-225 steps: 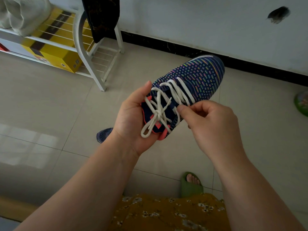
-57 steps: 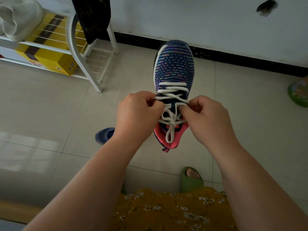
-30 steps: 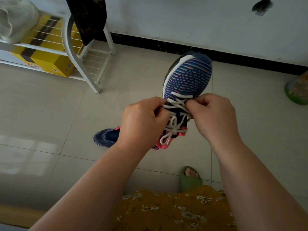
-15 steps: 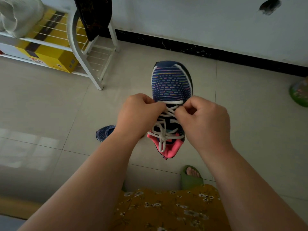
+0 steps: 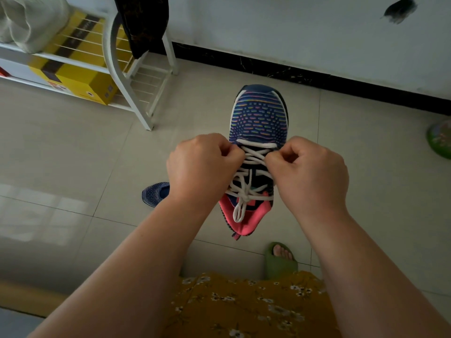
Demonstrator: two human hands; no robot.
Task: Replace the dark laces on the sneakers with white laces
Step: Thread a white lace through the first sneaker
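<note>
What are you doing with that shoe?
A person holds a blue sneaker up off the floor, toe pointing away. The left hand and the right hand each pinch the white lace at the sides, near the upper crossings. The lace is already threaded and knotted near the pink tongue. A second sneaker lies on the floor, mostly hidden behind the left arm.

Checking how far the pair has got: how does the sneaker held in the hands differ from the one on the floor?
The held sneaker is up in the air, toe pointing away, gripped by the left hand and right hand; the floor sneaker lies on the tiles, untouched. The held one shows its white laces, threaded and tied; the floor one is mostly hidden behind the left wrist, its laces unseen. Both share a dark blue knit.
</note>
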